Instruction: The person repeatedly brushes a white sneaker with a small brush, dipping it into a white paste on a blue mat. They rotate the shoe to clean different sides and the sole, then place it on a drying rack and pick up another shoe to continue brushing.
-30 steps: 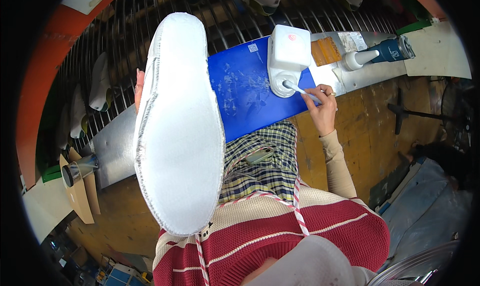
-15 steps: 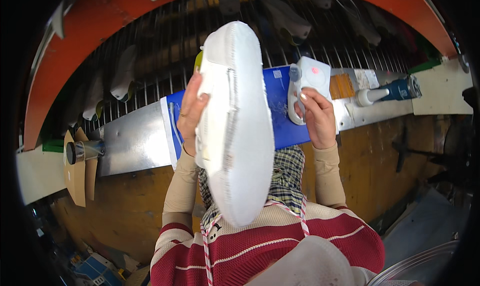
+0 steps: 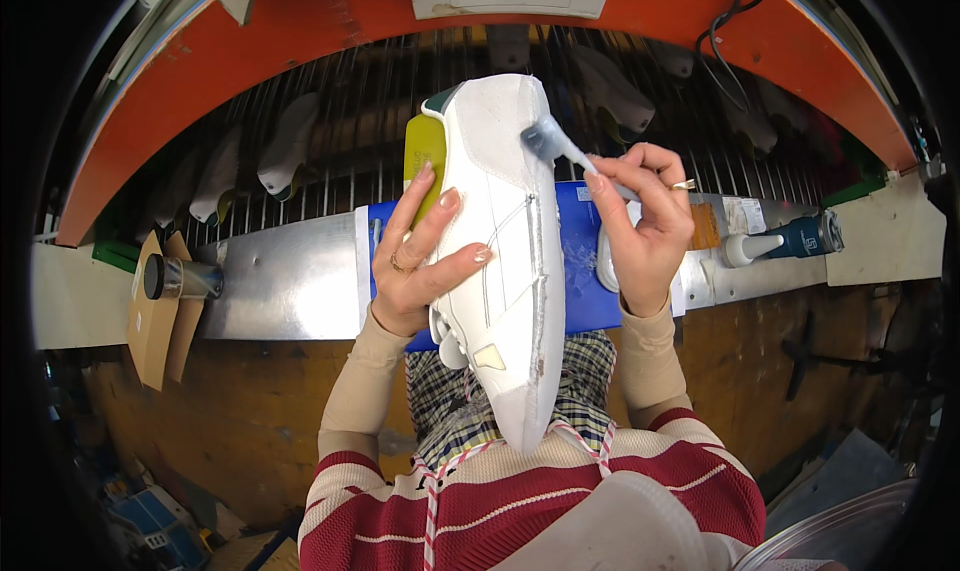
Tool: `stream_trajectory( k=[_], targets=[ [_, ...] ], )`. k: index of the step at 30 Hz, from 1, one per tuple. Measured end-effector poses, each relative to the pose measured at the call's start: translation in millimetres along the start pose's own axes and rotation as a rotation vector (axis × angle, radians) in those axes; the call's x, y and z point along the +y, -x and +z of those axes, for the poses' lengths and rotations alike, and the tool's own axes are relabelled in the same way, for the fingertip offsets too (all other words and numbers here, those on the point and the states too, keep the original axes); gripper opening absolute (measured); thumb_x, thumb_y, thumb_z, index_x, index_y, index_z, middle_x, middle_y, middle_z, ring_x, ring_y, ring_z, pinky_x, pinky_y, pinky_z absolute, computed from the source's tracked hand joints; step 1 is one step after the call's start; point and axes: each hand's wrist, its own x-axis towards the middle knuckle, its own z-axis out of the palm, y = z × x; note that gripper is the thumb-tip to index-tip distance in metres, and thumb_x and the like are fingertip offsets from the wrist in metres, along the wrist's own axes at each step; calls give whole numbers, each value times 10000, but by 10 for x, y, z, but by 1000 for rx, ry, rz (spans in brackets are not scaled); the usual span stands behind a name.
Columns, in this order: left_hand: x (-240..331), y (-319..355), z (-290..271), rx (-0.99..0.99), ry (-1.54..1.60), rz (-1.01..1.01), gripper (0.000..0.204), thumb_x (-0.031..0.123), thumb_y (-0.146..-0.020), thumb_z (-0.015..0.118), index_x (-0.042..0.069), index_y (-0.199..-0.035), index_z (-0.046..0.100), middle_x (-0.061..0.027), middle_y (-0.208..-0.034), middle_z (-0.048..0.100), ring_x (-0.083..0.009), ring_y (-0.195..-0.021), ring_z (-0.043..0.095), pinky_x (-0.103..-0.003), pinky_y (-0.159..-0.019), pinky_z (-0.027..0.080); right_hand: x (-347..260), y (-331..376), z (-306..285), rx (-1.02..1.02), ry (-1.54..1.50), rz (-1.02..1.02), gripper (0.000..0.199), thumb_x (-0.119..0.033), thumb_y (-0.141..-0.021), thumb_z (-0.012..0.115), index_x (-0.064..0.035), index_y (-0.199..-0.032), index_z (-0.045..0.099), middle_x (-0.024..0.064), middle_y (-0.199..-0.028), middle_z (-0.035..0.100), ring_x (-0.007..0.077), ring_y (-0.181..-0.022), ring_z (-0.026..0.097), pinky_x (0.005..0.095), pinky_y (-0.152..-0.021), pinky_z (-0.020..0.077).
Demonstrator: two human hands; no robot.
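Observation:
A white shoe upper (image 3: pixel 500 241) stretched over a yellow-green last (image 3: pixel 426 149) is held up in front of my chest, heel end away from me and toe toward me. My left hand (image 3: pixel 415 256) grips it from the left, with fingers spread over its side. Between the thumb and fingers of my right hand (image 3: pixel 652 219) is the pale handle of a small brush (image 3: pixel 545 141). Its dark, wet-looking bristles touch the lower edge of the shoe near the heel. The shoe's sole face is turned mostly out of sight.
Behind the shoe lies a blue mat (image 3: pixel 588 306) on a metal ledge (image 3: pixel 285 281). A white container (image 3: pixel 606 266) is partly hidden by my right hand. A teal bottle (image 3: pixel 800 239) lies at right; a jar (image 3: pixel 182 277) and cardboard box (image 3: pixel 150 331) are left. Several shoes (image 3: pixel 290 146) rest on the rods beyond.
The shoe has turned from its sole face to its side. My right hand has lifted the brush from the white container and brought it to the shoe's heel edge.

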Motion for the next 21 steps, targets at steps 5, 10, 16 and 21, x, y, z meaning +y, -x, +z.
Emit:
stream_trajectory(
  k=[5,10,16,21],
  targets=[
    [27,15,-55,-6,-9,9,402,169,-716,815,304,-1075,695,-20,-1400,553,-397,-1311,498,-464,-1074,505,15,-257,-12,8,80,-87,154,12,-793,777,7,-945,753,62,-963,549,108,-739,593,236,-648,473],
    [41,11,-76,-11,-19,26,391,168,-722,807,312,-1070,702,-16,-1401,553,-388,-1316,494,-454,-1067,514,44,-448,-62,-16,104,-204,166,25,-778,783,4,-941,755,60,-959,545,106,-716,584,238,-638,465],
    [48,9,-84,-6,-30,17,378,163,-728,804,307,-1062,703,-21,-1395,560,-400,-1311,498,-458,-1061,518,61,-433,-176,-112,72,-323,211,33,-740,798,-3,-946,765,53,-954,534,99,-706,548,231,-597,439],
    [23,10,-68,15,-23,25,369,156,-731,803,290,-1059,702,-34,-1393,562,-419,-1301,502,-469,-1054,519,45,-329,-277,-181,61,-298,237,24,-721,811,-8,-953,771,59,-956,534,92,-710,545,224,-576,432]
  ],
)
